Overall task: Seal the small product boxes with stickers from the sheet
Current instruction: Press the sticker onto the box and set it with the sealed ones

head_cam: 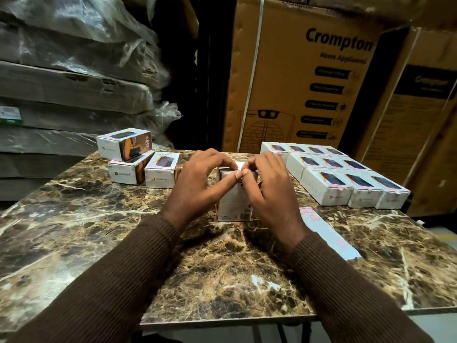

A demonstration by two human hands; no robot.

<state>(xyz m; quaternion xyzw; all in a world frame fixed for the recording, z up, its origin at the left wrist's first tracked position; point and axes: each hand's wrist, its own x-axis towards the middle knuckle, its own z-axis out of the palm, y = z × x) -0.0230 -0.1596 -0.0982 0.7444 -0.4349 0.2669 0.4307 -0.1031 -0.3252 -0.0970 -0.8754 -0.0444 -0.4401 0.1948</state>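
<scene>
Left hand [197, 179] and right hand [267, 189] both closed in a grip on 1 small white box [235, 206], standing upright on the tabletop [222, 268]. Left thumb lies along the box's top near edge; right thumb and forefinger pinch at the same top edge, tips touching the left thumb. Whether a sticker sits under the fingertips, cannot tell. Brown ribbed sleeves [128, 276] on both arms.

Just right of the right-hand grip: sticker sheet [326, 233], pale strip flat on the marble, a few pink stickers on it.

Further right and beyond: block of sealed boxes [333, 177], laid flat in rows, touching one another, pink tabs on the near edges.

Left of the left-hand grip: 3 more boxes [138, 162], 2 side by side, 1 stacked on top.

Behind the tabletop: large Crompton carton [309, 78]; plastic-wrapped stacks [74, 70] far left.
</scene>
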